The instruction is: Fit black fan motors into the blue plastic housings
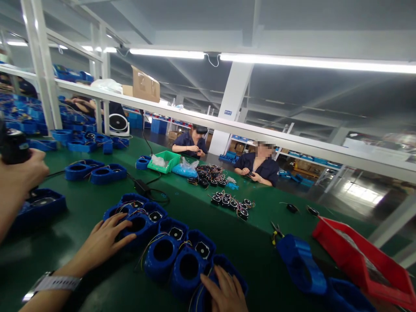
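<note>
Blue housings (182, 284): left of red bin (344, 256) | left hand (100, 243): fingers spread over them, clasping nothing | right hand (226, 291): fingers laid on nearest housing, grip can't be told | seemingly done: several carry black units (203, 249) (loose units (233, 203), left of bin, look unfitted)

A smooth, dark green workbench (84, 199) carries a row of blue plastic housings with round openings (175, 261), an open green plastic bin (171, 164), clustered small black wired components (233, 203), black-and-yellow pliers (275, 234) and, at the right, an open red plastic bin (341, 256).
</note>
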Tool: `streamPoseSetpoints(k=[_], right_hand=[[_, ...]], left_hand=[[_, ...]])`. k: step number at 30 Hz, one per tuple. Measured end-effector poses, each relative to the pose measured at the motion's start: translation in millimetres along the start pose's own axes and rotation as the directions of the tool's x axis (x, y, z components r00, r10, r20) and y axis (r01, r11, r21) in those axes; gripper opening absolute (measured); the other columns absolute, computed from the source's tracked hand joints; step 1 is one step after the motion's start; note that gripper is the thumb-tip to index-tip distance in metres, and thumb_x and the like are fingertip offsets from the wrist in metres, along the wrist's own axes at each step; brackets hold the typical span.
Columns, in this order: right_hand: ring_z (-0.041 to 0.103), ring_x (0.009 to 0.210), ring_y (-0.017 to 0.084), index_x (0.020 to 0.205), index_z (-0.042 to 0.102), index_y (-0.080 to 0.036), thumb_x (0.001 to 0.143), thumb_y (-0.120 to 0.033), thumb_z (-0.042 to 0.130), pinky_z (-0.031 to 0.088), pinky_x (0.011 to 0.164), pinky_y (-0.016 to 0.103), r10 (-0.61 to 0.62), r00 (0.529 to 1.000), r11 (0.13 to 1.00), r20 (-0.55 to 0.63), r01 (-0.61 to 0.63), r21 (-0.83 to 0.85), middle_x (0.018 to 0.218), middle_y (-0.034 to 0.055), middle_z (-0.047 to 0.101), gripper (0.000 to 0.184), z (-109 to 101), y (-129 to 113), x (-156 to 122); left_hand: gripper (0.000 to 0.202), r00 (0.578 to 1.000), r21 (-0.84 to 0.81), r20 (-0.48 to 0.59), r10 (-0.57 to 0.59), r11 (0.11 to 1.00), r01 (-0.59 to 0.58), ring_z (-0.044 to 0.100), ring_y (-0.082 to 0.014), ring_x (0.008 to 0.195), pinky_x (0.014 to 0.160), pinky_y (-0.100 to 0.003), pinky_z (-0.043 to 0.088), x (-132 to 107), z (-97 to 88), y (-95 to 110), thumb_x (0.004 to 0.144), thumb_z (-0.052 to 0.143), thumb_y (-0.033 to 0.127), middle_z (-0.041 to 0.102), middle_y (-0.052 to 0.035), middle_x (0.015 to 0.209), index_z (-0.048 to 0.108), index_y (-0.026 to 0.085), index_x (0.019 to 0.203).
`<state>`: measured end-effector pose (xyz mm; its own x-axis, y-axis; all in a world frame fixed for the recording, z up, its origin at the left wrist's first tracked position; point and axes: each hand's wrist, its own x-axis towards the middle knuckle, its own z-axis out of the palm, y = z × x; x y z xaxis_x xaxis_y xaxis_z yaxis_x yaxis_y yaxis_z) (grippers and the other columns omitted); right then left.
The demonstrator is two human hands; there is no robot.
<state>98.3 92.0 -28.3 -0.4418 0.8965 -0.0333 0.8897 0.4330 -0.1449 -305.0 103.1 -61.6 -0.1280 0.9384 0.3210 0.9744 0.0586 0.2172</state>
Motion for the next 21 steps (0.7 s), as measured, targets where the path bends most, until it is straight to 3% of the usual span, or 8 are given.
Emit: streamPoseSetpoints(k=[5,12,14,18,21], right_hand=[[0.035,0.131,0.026,0.129,0.052,-0.043,0.082,-0.012,0.047,0.030,0.106,0.053,-0.022,1.000,0.996,0.007,0.021,0.081,0.141,0.0011,0.043,0.056,1,-27,24],[0.033,0.133,0.025,0.128,0.052,-0.043,0.082,-0.016,0.050,0.026,0.107,0.055,-0.044,0.999,0.989,-0.006,0.045,0.138,0.141,0.0030,0.044,0.054,-5,-69,51],[0.033,0.133,0.024,0.129,0.051,-0.043,0.083,-0.016,0.049,0.025,0.107,0.054,-0.054,0.999,0.988,-0.002,0.053,0.142,0.141,0.0029,0.043,0.054,-5,-78,58],[0.031,0.134,0.024,0.135,0.046,-0.040,0.086,-0.016,0.044,0.025,0.108,0.053,-0.132,0.991,0.985,-0.010,0.132,0.110,0.143,0.0057,0.041,0.054,-3,-88,68],[0.032,0.134,0.024,0.137,0.045,-0.037,0.088,-0.016,0.041,0.026,0.108,0.053,-0.191,0.981,0.978,-0.035,0.193,0.081,0.143,0.0076,0.041,0.053,-2,-94,73]], left_hand=[[0.050,0.998,0.035,-0.024,-0.061,0.997,0.062,0.046,-0.0331,0.123,0.103,-0.053,0.034,5,-2.0,-31,0.082,0.043,0.062,0.050,-0.0069,0.134,0.065,0.028,0.111],[0.049,0.987,0.050,-0.071,-0.147,0.987,0.151,0.046,-0.0306,0.122,0.103,-0.052,0.034,15,-0.7,-74,0.082,0.041,0.064,0.052,-0.0007,0.132,0.064,0.029,0.107],[0.050,0.984,0.043,-0.085,-0.154,0.987,0.158,0.046,-0.0315,0.121,0.102,-0.052,0.034,18,-5.3,-79,0.082,0.039,0.064,0.053,-0.0017,0.130,0.064,0.028,0.105],[0.051,0.983,-0.008,-0.097,-0.157,0.988,0.157,0.041,-0.0324,0.126,0.103,-0.050,0.032,21,-18.7,-78,0.082,0.040,0.060,0.052,-0.0120,0.128,0.065,0.020,0.101],[0.050,0.972,0.011,-0.107,-0.208,0.978,0.210,0.033,-0.0301,0.132,0.107,-0.050,0.027,21,-22.7,-77,0.086,0.038,0.060,0.048,-0.0105,0.134,0.064,0.021,0.103]])
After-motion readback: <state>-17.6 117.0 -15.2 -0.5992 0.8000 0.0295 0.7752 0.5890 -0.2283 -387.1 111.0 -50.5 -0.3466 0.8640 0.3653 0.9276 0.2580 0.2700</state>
